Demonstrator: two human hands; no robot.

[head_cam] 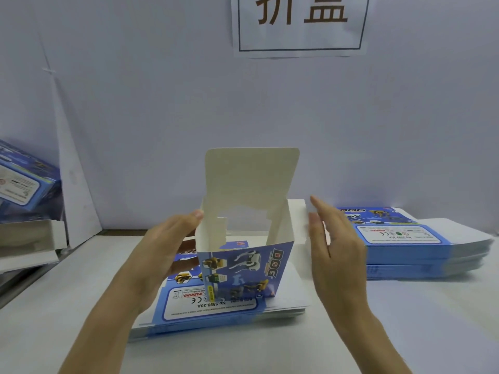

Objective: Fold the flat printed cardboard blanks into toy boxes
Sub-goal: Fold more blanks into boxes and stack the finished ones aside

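Note:
A blue printed toy box [244, 268] stands upright and opened out on a stack of flat blanks [216, 310] in front of me. Its white top flap [252, 176] sticks straight up, and the inside is white. My left hand [164, 252] grips the box's left wall, thumb tip at the upper left edge. My right hand [336, 244] hovers flat just right of the box, fingers straight and apart, near a white side flap [299, 225]; whether it touches the flap is unclear.
A second, thicker stack of flat blanks [421, 247] lies at the right. At the far left, a folded blue box [24, 179] rests tilted above a white tray [29, 241]. A white wall with a paper sign [299, 22] stands behind the table.

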